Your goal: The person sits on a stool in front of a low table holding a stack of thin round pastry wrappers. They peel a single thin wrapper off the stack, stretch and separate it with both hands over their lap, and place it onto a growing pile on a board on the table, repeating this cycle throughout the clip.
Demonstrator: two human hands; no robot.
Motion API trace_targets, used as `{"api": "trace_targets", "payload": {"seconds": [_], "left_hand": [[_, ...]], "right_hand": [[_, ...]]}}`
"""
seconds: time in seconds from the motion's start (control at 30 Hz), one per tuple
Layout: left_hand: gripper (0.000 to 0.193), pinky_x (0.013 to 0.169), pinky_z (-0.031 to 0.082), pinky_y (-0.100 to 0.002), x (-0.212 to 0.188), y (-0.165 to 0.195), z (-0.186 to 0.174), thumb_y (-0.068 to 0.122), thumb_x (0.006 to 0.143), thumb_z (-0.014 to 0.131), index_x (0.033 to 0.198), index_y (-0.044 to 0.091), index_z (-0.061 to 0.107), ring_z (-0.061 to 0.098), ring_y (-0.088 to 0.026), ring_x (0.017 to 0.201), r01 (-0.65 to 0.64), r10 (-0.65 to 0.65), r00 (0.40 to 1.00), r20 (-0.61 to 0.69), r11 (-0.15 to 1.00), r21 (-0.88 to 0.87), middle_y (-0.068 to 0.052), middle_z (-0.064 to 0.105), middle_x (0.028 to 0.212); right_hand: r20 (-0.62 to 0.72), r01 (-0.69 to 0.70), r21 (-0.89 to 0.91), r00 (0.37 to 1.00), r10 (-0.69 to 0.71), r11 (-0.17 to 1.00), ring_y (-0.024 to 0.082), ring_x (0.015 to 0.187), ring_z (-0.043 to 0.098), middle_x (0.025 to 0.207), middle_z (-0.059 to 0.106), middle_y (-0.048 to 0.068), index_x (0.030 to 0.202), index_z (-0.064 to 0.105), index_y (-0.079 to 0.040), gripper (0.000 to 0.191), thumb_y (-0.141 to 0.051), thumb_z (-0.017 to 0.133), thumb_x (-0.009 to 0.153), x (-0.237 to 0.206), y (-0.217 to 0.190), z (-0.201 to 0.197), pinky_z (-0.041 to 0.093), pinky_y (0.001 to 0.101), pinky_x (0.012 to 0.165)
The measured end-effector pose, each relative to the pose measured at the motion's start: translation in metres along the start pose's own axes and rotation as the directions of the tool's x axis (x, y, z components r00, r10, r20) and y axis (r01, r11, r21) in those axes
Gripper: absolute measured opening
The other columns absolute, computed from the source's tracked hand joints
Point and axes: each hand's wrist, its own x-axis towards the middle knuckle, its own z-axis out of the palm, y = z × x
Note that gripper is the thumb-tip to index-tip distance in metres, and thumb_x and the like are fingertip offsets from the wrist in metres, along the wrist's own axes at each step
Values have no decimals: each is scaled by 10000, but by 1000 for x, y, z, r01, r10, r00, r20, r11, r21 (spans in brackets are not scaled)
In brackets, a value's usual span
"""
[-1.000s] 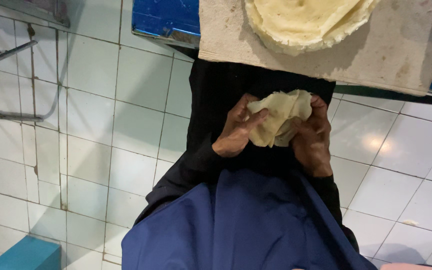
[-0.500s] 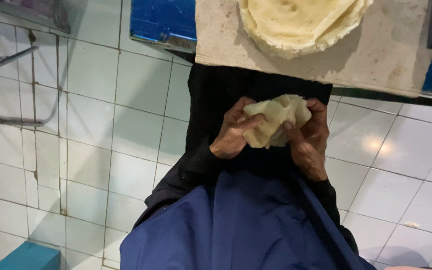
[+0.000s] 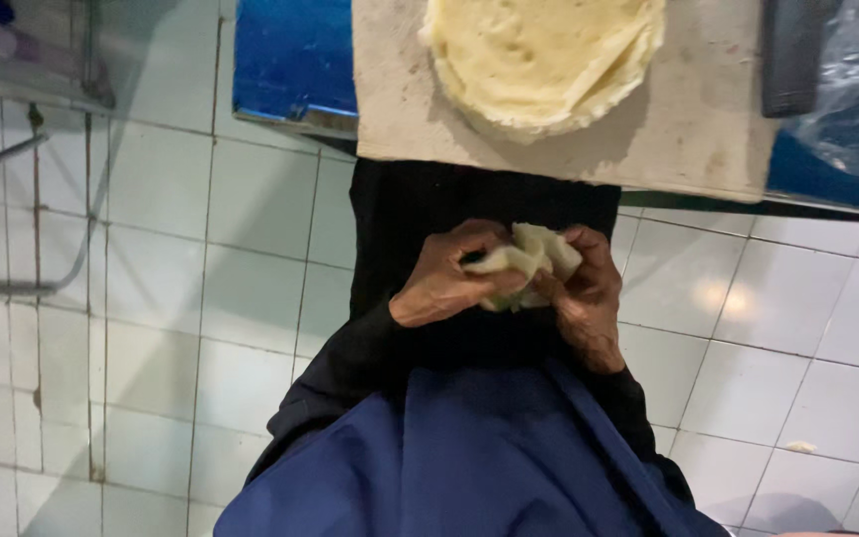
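Dough [image 3: 534, 261] sat folded between both hands, held at waist height over the tiled floor [image 3: 151, 298]. Left hand [image 3: 446, 278] was curled around its near side, fingers closed on it; right hand [image 3: 586, 293] pinched the opposite edge, also closed. Judged soft, light, pliable, likely to tear if pulled thin; best gripped by the thicker folded edges. Just beyond the hands, a board [image 3: 688, 129] on the table carried a stack of flat rounds [image 3: 544, 55]. No containers with visible contents.

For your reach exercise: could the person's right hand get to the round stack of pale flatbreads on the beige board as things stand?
Probably not yet: the right hand and left hand both grip a folded pale dough piece. The round stack of pale flatbreads lies uncovered just ahead.
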Motion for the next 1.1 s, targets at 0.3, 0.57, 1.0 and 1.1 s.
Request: {"api": "trace_targets", "payload": {"seconds": [0.3, 0.57, 1.0, 1.1], "left_hand": [[408, 726, 575, -246, 9, 16, 23, 227, 771, 864, 1065, 39, 653, 633, -45, 836, 40, -47, 993, -111, 997, -71, 0, 707, 918], [283, 710, 578, -261, 16, 16, 25, 207, 905, 809, 1061, 9, 679, 644, -52, 841, -19, 15, 997, -79, 998, -57, -50, 743, 924], [306, 811, 570, -284, 30, 3, 28, 169, 887, 805, 1126, 27, 679, 653, -69, 925, 0, -37, 994, -103, 940, -341, -10, 718, 1001], [285, 813, 570, -276, 29, -1, 30, 164, 888, 799, 1116, 35, 689, 654, -67, 922, -2, -33, 994, -108, 951, -309, -6, 726, 1004]], "right_hand": [[-23, 53, 30, 998, -53, 998, 184, 1103, 664, 1225, 670, 121, 1310, 513, -30, 466, 107, 726, 919, 0, 8, -7, 572, 310, 962], [-68, 48, 166, 997, -37, 985, 183, 1125, 667, 1245, 664, 108, 1278, 516, -38, 459, 93, 733, 896, 5, -6, -8, 576, 317, 962], [-61, 23, 422, 998, 4, 906, 242, 1256, 634, 1335, 633, 132, 1348, 510, -59, 437, 94, 636, 959, 11, -3, -14, 534, 379, 1097], [-9, 57, 446, 998, -59, 893, 232, 1292, 611, 1356, 602, 111, 1368, 505, -64, 437, 123, 639, 996, 11, 6, -18, 520, 387, 1129]]}}
